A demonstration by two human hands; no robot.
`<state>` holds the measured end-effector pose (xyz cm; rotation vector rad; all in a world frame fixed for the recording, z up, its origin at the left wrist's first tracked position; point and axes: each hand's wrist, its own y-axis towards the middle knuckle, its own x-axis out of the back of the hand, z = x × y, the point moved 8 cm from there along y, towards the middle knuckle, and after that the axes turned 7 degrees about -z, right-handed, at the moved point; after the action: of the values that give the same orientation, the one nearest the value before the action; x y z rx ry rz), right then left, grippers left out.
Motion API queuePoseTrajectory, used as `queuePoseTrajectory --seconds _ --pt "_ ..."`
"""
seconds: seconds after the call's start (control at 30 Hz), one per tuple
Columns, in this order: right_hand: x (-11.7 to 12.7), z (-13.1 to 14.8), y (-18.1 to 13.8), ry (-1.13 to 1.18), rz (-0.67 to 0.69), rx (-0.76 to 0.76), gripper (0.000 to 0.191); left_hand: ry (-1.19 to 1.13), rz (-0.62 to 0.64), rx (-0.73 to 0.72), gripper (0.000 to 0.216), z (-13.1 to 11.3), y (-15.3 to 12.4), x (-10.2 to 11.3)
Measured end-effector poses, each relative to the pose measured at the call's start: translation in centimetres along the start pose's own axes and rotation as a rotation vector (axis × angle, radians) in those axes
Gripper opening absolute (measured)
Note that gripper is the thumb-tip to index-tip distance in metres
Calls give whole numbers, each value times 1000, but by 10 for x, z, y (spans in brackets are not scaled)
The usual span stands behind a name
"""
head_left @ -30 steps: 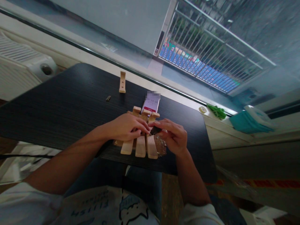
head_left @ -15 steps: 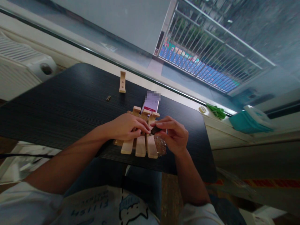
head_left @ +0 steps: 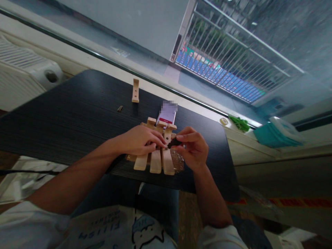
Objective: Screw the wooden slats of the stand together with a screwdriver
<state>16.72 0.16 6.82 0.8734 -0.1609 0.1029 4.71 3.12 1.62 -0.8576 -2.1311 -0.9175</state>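
Note:
A pale wooden slatted assembly lies on the black table near its front edge. My left hand rests on top of it, fingers curled and pressing the slats down. My right hand pinches a small dark tool between thumb and fingers, its tip at the slats' right side beside my left fingertips. A small clear plastic bag lies under my right hand, against the assembly.
A phone with a lit screen lies just behind the assembly. A loose wooden piece and a small screw lie farther back. A white radiator stands at left; green and teal items sit on the sill at right.
My right hand has risen slightly and turned the dark tool, with fingers now higher. My left hand and the wooden assembly have stayed put.

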Motion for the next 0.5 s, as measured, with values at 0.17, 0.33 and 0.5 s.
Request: queuePoseTrajectory --seconds 0.17,0.33,0.5 --pt "-1 1 0 33 4 18 27 1 7 -2 35 0 0 0" --pt "-1 2 0 32 3 36 30 -4 2 2 36 0 0 0" --pt "-2 4 0 -3 8 44 34 5 0 -2 37 -1 0 1"
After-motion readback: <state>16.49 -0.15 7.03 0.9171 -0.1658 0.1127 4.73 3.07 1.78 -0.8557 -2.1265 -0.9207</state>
